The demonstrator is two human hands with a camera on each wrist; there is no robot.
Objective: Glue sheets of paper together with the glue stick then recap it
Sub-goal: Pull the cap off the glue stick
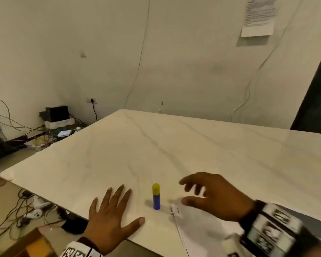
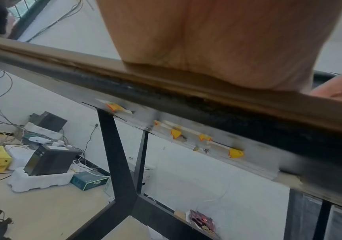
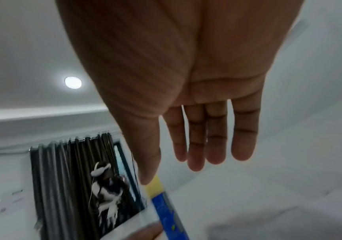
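Note:
A blue glue stick with its yellow cap on stands upright on the pale marble table near the front edge. My left hand lies flat on the table just left of it, fingers spread. My right hand hovers open to the right of the stick, fingers loosely spread, holding nothing, above the corner of a stack of white paper sheets. In the right wrist view the glue stick shows beyond my straight fingers. The left wrist view shows only my palm resting on the table edge.
The table's front edge runs diagonally under my left wrist. Cables, boxes and electronics litter the floor at the left. Black table legs stand below. A printed sheet hangs on the far wall.

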